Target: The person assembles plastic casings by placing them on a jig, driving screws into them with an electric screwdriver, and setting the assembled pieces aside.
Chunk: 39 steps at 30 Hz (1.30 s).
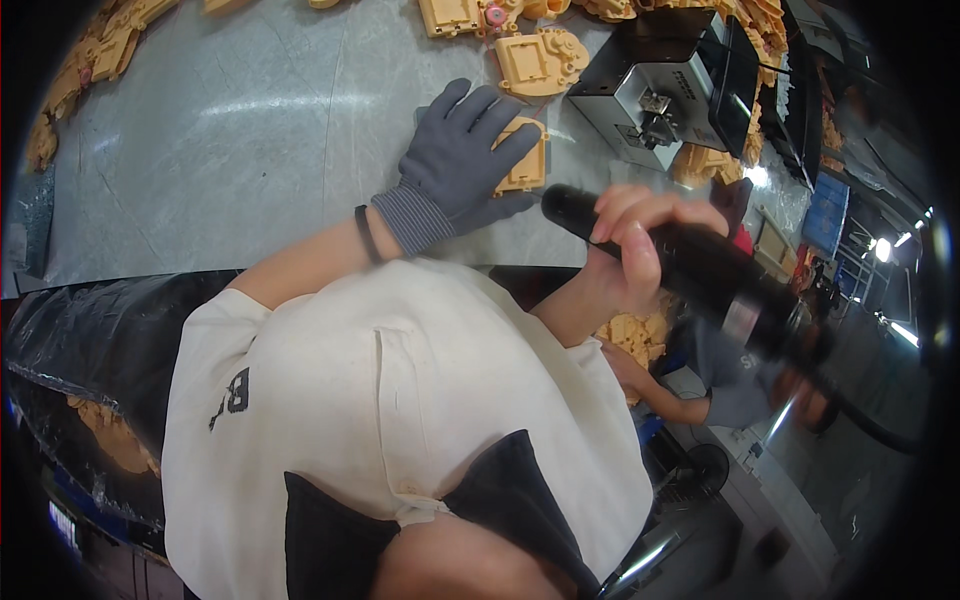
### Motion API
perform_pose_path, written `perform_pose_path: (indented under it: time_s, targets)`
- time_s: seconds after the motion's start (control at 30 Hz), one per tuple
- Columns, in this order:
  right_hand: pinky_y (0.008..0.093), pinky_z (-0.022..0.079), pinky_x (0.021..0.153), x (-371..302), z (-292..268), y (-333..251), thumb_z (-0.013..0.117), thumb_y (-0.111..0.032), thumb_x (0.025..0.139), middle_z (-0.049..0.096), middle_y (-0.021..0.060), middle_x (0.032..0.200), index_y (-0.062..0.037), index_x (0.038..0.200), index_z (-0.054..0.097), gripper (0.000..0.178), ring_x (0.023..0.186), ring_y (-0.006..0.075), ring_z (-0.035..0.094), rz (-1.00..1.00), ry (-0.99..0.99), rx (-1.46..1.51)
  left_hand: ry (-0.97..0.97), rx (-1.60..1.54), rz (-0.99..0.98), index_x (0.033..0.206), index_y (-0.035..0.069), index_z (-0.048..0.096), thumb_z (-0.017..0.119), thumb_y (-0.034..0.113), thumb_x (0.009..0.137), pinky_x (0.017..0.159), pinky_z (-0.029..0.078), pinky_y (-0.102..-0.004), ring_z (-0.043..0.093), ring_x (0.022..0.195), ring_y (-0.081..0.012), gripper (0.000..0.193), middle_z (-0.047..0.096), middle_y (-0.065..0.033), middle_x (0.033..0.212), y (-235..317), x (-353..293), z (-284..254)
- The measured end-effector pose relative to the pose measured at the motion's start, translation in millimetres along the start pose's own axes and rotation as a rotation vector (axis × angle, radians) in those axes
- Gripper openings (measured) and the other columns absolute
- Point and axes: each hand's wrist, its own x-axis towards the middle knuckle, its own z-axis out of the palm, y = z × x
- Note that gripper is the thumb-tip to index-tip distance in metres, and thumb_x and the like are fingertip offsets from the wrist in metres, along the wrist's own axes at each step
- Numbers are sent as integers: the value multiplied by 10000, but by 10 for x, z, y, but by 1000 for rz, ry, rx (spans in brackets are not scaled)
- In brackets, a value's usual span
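My left hand (458, 150), in a grey glove, lies over a yellow-orange plastic housing (530, 160) on the table. Its thumb and index finger span the housing, while the other fingers stretch out past its far side. My bare right hand (650, 225) is wrapped round a black electric screwdriver (715, 275) with a cable at its rear end. The screwdriver is tilted, its nose close to the near right corner of the housing. I cannot make out whether its bit touches the plastic. A second housing (535, 65) lies just beyond.
A box-shaped screw feeder (665, 115) stands at the right behind dark panels. Plastic parts (110, 45) are heaped along the table's far and left edges. The grey table (220, 160) ends in front of me. Another person's arm (665, 400) is at the right beside more parts.
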Motion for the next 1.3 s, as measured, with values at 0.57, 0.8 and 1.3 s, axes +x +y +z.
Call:
perform_pose_path:
  time_s: [0.57,0.8,1.3]
  targets:
    - [350,412,527,3,27,10,523,18,686,468,111,593,-18,1051,387,391,462,208,467,3,-20,-3,-10,-41,-23,1164,127,521,709,386,633,971,332,-479,430,1100,-321,620,480,-137,1167,14,2,-23]
    - [349,426,535,20,27,22,530,24,686,478,116,601,-15,1037,400,376,464,213,476,4,-25,3,-11,-40,-29,1160,122,521,704,390,637,972,335,-474,432,1104,-322,615,481,-140,1165,6,-2,-15]
    - [292,438,450,41,108,89,558,101,659,486,94,597,-9,1015,375,415,435,167,465,19,60,13,-64,-66,15,1192,123,494,734,378,614,939,361,-454,403,1134,-325,676,447,-125,1207,-15,8,-68]
